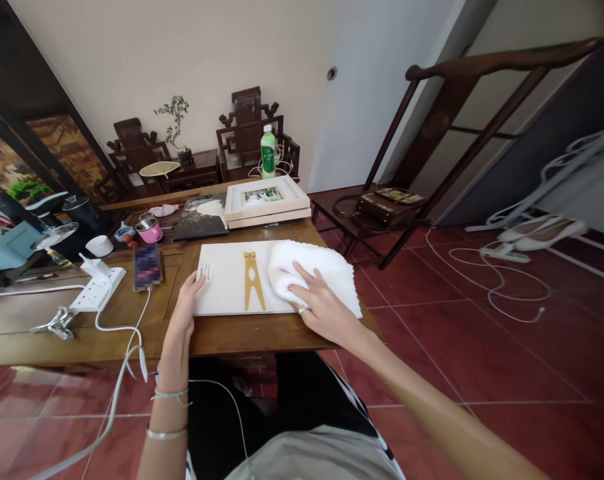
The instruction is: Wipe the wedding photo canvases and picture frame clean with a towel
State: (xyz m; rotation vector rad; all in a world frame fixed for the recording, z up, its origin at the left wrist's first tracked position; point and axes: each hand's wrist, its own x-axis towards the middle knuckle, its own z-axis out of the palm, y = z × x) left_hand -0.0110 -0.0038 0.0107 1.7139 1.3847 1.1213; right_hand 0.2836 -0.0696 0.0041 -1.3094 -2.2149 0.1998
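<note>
A flat white board point(222, 277), perhaps the back of a picture frame, lies near the front edge of the wooden table. Attached to or resting on its face is a yellow, two-legged piece point(253, 283) with a cut-out, like a stand leg. My left hand point(186, 300) grips the board's left edge, thumb on top; the fingers beneath are hidden. On the board's right part lies a bunched white cloth point(327, 267), which hangs past that side. My right hand point(319, 297), with a ring, is pressed down on the cloth, its fingers bent into the folds.
Behind the board are stacked light-wood frames point(269, 200), a dark panel point(197, 220) and a green bottle point(268, 153). Leftward sit a phone point(147, 268), a pink cup point(149, 230), a power strip point(98, 290) with cables and a metal clamp-like tool point(59, 325). A wooden chair point(362, 213) stands right.
</note>
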